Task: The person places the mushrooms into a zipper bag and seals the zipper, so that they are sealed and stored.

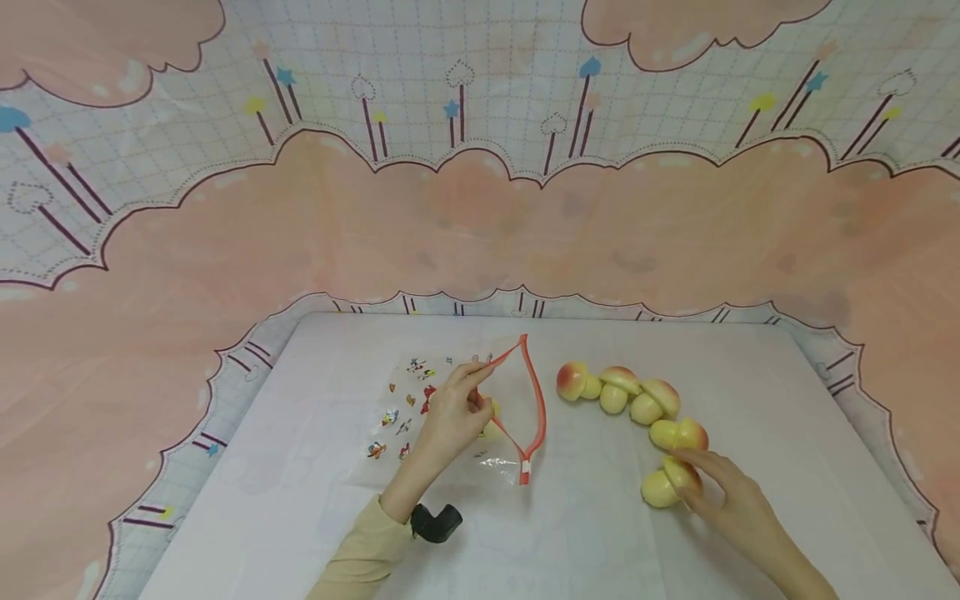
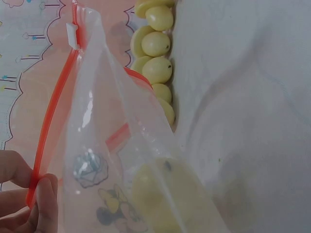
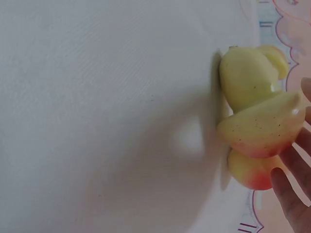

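My left hand [image 1: 453,412] pinches the red zip edge [image 2: 51,116] of a clear plastic zip bag [image 1: 442,467] printed with small cartoon figures. The bag's mouth gapes to the right, with a white slider at its near end. Inside the bag, a yellow toy mushroom [image 2: 160,194] shows through the plastic. My right hand [image 1: 738,504] is at the nearest toy mushroom [image 3: 262,126], its fingers extended around the cap. This mushroom still lies on the table; how firmly the fingers touch it is unclear.
Several more yellow toy mushrooms with reddish caps [image 1: 652,400] curve in a row along the white table [image 1: 585,542], right of the bag. A black curved object [image 1: 437,523] is beside the left wrist. Patterned cloth [image 1: 480,225] hangs behind the table.
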### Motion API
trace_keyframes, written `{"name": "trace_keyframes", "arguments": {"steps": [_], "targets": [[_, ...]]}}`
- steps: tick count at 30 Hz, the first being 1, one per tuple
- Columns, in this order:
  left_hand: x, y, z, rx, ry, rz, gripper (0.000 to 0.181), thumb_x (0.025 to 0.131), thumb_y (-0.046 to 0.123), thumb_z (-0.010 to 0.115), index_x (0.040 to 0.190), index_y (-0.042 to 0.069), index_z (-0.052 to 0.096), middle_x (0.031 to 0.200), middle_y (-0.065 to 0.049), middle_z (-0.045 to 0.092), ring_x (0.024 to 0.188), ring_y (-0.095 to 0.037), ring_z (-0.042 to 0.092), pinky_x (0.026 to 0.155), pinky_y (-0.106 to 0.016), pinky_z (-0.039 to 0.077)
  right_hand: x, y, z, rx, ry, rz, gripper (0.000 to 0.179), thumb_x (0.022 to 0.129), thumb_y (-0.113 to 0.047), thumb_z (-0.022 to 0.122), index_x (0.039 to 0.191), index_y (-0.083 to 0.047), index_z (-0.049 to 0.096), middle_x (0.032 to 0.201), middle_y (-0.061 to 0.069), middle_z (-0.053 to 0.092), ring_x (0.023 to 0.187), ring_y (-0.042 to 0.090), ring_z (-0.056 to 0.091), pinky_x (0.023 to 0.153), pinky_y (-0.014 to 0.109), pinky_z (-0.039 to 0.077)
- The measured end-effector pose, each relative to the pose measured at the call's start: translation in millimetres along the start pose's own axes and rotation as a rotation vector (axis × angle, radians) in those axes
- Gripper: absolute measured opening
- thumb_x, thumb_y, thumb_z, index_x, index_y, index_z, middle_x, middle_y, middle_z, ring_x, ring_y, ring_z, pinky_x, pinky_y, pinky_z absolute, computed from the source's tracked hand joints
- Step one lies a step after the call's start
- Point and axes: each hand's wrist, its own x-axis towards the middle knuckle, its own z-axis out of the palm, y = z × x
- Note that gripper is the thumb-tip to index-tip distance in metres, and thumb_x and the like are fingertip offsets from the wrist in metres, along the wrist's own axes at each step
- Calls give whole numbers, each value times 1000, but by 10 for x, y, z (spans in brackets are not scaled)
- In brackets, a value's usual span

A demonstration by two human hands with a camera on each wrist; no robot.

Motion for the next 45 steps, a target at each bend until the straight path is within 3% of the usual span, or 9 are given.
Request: {"name": "trace_keyframes", "arguments": {"steps": [3,12,14,17,21,24,30,45], "targets": [[6,-12,0,4,3,2,47,78,-4,63,124,1,63,128,-12,59,71,-8,55,58,-15,45,-5,36,21,28,8,-47,47,75,-8,78,119,-13,64,119,5,62,117,-30,23,92,-6,15],[20,-14,-7,-7,-8,-9,46,79,-4,62,125,1,63,127,-11,59,71,-8,55,60,-16,47,5,111,54,17,12,-123,55,69,-1,79,121,-10,62,121,-4,59,120,-29,22,94,-7,14],[22,-14,-8,-5,-10,-12,46,79,-4,62,125,0,62,127,-11,59,72,-8,55,60,-16,47,2,120,45,6,-2,-107,55,70,-4,80,122,-12,62,121,-3,59,119,-29,21,93,-6,16],[22,-16,-8,-1,-10,-11,46,79,-4,62,125,0,63,127,-11,59,72,-8,56,60,-16,48,3,126,25,-15,-30,-74,54,72,-9,80,123,-15,62,120,0,61,117,-29,24,90,-1,28],[21,-22,-7,-2,-7,-7,46,79,-5,62,125,0,63,127,-11,59,72,-8,56,61,-16,48,15,132,4,-32,-66,-50,53,73,-13,81,123,-13,62,117,4,63,110,-27,30,80,12,46],[24,-28,-6,-4,-6,-8,46,79,-4,62,125,0,62,128,-11,59,72,-8,56,62,-16,48,23,137,-1,-23,-90,-48,54,73,-12,81,123,-11,61,116,5,63,107,-26,34,78,20,51],[23,-26,-16,-6,-10,-13,46,79,-4,62,125,0,62,129,-12,58,73,-8,55,62,-16,48,36,150,4,-13,-107,-62,56,72,-9,80,125,-9,60,114,4,63,104,-21,42,76,25,53],[24,-13,-26,-1,-5,-2,46,78,-4,62,124,0,63,130,-14,58,71,-8,55,61,-15,47,58,128,3,33,-132,-50,52,75,-11,79,123,-8,61,115,6,62,100,-17,47,72,22,53]]}}
